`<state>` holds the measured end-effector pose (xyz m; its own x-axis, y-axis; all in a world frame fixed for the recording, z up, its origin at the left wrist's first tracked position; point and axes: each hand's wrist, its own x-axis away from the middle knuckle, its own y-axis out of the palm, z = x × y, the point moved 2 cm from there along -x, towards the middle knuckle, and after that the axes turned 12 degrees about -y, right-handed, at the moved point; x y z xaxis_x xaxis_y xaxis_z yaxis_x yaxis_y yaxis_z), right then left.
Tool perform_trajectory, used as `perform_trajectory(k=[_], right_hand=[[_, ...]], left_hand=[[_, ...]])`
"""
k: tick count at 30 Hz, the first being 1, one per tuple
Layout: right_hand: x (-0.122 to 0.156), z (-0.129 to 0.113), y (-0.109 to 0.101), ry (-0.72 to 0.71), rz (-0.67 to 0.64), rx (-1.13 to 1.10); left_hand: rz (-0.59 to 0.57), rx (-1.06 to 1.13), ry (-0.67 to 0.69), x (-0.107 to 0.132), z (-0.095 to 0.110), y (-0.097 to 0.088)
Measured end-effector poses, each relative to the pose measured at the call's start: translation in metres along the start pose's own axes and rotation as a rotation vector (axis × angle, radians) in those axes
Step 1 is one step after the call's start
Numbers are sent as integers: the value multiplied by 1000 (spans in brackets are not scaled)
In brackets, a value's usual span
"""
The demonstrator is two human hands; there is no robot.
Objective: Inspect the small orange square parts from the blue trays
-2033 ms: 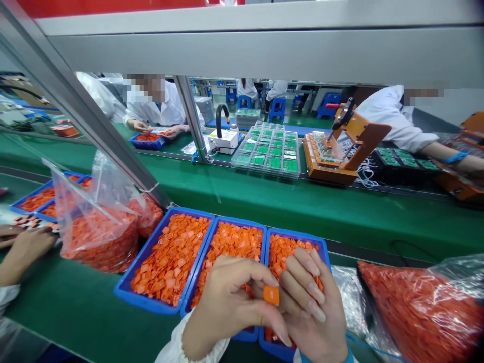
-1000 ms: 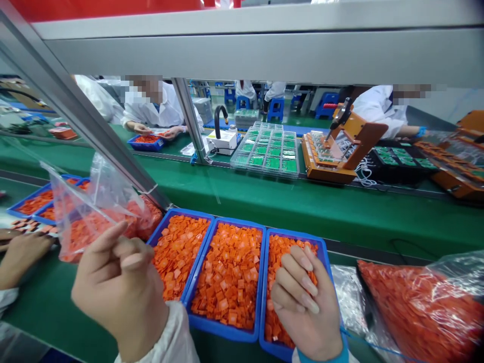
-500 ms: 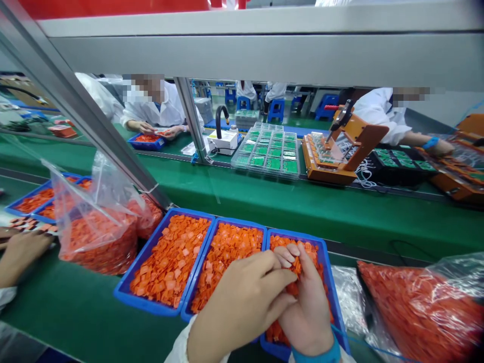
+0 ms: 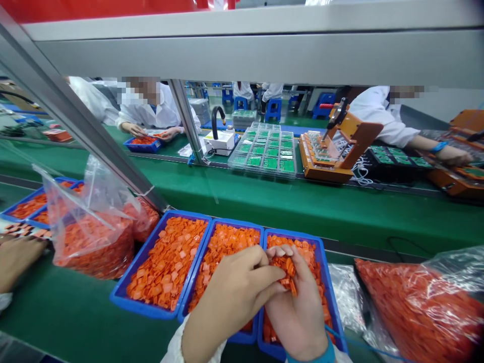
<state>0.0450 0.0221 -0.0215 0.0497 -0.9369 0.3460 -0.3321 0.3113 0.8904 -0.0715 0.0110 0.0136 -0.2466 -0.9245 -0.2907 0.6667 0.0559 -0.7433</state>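
My right hand (image 4: 300, 320), a blue band at its wrist, is palm up with its fingers curled round several small orange plastic pieces (image 4: 288, 267). From the left, my left hand (image 4: 230, 292) reaches in, thumb and index finger pinched at an orange piece by the right palm; the fingertips partly hide it. Both hands are above the right blue tray (image 4: 331, 282) and the edge of the middle blue tray (image 4: 242, 222). Flat, square orange pieces fill these and the left blue tray (image 4: 141, 308).
A clear bag of orange parts (image 4: 93, 247) stands left, near another person's hand (image 4: 20, 259). Another orange-filled bag (image 4: 419, 307) lies right, beside clear plastic packets (image 4: 346, 295). Beyond are a metal post (image 4: 185, 118), green boards in clear trays (image 4: 260, 151), an orange fixture (image 4: 336, 146) and co-workers.
The right hand has opened slightly and tilted, showing more orange pieces in its palm. My left hand stays pinched against it. The view has shifted slightly; at far right a co-worker's hand moved further right.
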Motion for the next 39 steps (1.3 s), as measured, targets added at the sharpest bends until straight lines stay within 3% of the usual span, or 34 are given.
perform_trajectory(k=[9,15,21,27,33,39], right_hand=[[0,-1,1,70,72,-107],[-2,-1,2,137,-29,-219],[3,-5,2,217,-234,-417],[8,-8,8,252,-352,-450],[5,-6,8,226,-341,-440],[4,-6,6,214,-347,-378]], left_hand=[[14,92,24,0,0,3],[147,259,34,-1,5,-10],[244,439,90,6,1,-21],[186,632,72,7,7,-23],[125,848,-23,14,3,-14],[134,870,-7,14,3,-13]])
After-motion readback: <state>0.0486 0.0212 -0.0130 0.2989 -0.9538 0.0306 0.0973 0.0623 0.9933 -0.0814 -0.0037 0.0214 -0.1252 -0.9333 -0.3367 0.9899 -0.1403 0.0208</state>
